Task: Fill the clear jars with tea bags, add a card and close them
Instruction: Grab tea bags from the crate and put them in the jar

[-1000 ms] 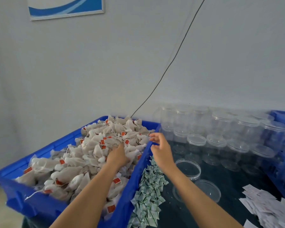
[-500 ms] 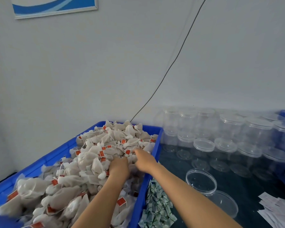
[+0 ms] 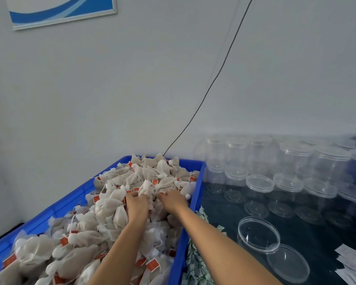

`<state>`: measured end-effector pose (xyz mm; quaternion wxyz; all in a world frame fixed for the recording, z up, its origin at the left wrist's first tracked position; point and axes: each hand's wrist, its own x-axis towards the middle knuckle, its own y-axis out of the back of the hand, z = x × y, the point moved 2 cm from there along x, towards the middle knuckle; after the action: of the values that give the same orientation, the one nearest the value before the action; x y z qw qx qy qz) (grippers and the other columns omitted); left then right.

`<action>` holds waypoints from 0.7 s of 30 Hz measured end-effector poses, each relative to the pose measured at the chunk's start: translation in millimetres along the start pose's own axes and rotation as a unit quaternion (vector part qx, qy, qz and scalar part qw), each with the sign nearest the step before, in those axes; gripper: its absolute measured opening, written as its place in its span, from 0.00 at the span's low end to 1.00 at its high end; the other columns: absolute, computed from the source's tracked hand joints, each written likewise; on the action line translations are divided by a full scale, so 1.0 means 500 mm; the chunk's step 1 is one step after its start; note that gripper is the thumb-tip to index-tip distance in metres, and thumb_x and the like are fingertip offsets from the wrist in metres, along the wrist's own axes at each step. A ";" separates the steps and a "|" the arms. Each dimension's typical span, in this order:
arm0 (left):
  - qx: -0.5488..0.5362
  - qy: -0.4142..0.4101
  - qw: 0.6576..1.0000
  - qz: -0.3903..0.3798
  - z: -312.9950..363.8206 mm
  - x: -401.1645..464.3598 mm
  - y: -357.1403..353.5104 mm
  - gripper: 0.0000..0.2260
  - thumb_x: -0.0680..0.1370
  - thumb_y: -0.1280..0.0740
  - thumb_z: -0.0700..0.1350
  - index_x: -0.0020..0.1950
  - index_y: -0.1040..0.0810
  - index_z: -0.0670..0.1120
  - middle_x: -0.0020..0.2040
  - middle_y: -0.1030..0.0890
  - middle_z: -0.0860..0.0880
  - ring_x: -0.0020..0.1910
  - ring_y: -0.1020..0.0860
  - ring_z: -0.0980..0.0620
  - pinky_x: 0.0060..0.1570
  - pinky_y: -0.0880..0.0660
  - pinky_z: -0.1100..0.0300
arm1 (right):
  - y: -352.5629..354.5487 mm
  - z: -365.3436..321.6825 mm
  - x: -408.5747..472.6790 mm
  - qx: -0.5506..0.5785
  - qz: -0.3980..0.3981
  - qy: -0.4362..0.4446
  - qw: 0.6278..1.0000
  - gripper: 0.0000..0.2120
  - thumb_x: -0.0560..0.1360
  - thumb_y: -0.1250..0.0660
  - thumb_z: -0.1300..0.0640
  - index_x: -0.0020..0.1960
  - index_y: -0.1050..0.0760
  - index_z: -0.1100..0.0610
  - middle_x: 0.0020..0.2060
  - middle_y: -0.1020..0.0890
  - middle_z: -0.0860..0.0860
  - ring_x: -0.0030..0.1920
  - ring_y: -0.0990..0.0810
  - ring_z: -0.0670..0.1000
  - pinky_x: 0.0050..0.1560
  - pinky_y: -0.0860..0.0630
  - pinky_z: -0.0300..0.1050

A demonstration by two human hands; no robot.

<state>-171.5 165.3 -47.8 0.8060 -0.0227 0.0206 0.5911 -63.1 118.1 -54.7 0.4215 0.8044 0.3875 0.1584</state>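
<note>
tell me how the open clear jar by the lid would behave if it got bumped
The open jar looks like thin clear plastic and empty, so probably light and easy to slide or tip. Its round wall would likely let it roll once on its side. The loose lid beside it may skid too.

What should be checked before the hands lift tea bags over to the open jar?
1. Both hands in the tea bag pile: left hand and right hand ok.
2. Bags firmly gripped: cannot tell, fingertips buried.
3. Open jar upright, lid off: ok.
4. Jar empty: ok.
5. Loose lid beside the jar, within reach: ok.
6. Cards nearby: ok.
</note>
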 end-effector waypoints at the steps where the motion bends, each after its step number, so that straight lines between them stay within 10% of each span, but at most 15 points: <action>1: -0.012 0.007 1.000 -0.011 0.000 -0.001 0.000 0.14 0.78 0.42 0.35 0.63 0.32 0.41 0.51 0.22 0.38 0.47 0.22 0.40 0.44 0.22 0.46 | -0.006 0.003 -0.001 -0.051 -0.020 -0.008 0.998 0.33 0.79 0.45 0.37 0.76 0.41 0.57 0.74 0.38 0.61 0.73 0.40 0.62 0.73 0.42 0.59; 4: -0.018 0.009 0.999 -0.035 -0.002 -0.002 0.000 0.19 0.79 0.45 0.33 0.69 0.34 0.43 0.52 0.22 0.38 0.45 0.21 0.40 0.37 0.23 0.49 | -0.016 0.005 -0.008 -0.096 -0.043 0.013 0.994 0.38 0.75 0.34 0.43 0.77 0.48 0.52 0.75 0.42 0.61 0.74 0.44 0.65 0.72 0.43 0.64; 11: -0.049 0.053 0.996 -0.055 0.005 -0.009 0.000 0.17 0.79 0.45 0.30 0.66 0.29 0.40 0.46 0.20 0.40 0.40 0.22 0.45 0.35 0.26 0.54 | -0.017 -0.005 -0.005 -0.082 -0.004 0.131 0.988 0.15 0.78 0.38 0.60 0.65 0.29 0.59 0.61 0.23 0.57 0.62 0.25 0.57 0.64 0.31 0.49; 16: -0.193 0.147 0.968 -0.059 0.027 -0.015 0.013 0.09 0.75 0.42 0.32 0.54 0.28 0.38 0.42 0.24 0.41 0.38 0.23 0.46 0.35 0.26 0.56 | 0.035 0.001 -0.017 0.162 0.095 0.144 0.972 0.18 0.77 0.34 0.56 0.65 0.29 0.59 0.60 0.23 0.53 0.59 0.25 0.49 0.52 0.33 0.29; 21: -0.221 0.134 0.958 -0.126 0.057 -0.032 0.015 0.09 0.74 0.31 0.48 0.52 0.24 0.47 0.38 0.19 0.46 0.35 0.22 0.49 0.35 0.26 0.56 | 0.110 0.013 -0.049 0.314 0.090 0.149 0.933 0.11 0.76 0.32 0.59 0.57 0.27 0.56 0.48 0.24 0.47 0.52 0.25 0.49 0.50 0.28 0.37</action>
<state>-183.2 154.0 -18.6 0.8389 -0.2816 -0.0060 0.4658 -48.3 77.1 -12.8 0.0685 0.8943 0.4023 0.1837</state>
